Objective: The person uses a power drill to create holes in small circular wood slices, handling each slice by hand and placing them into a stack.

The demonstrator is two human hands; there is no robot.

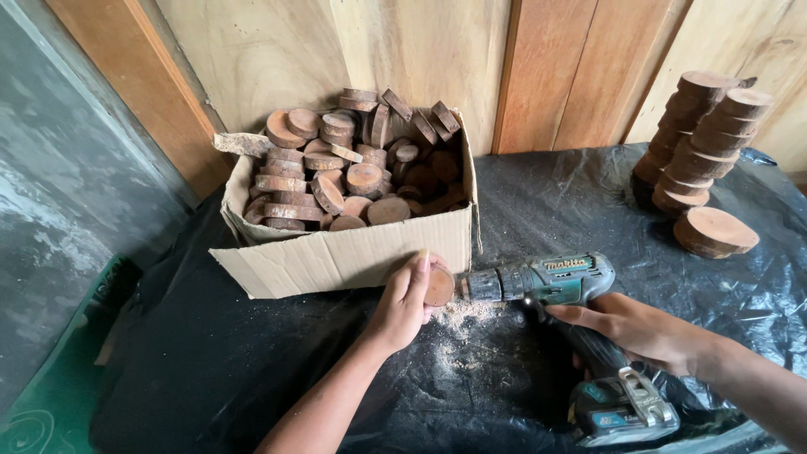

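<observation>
Black plastic sheet (538,193), spread over the bench, catching sawdust (462,315). Cardboard box (336,256), heaped with wood discs, its front wall just behind my work. Stacked wood rounds (702,134), far right, well apart. Cordless drill (551,282): my right hand (639,328) wrapped on its grip, held level. Wood disc (439,286): my left hand (403,303) closed round it, on edge against the chuck end.
</observation>
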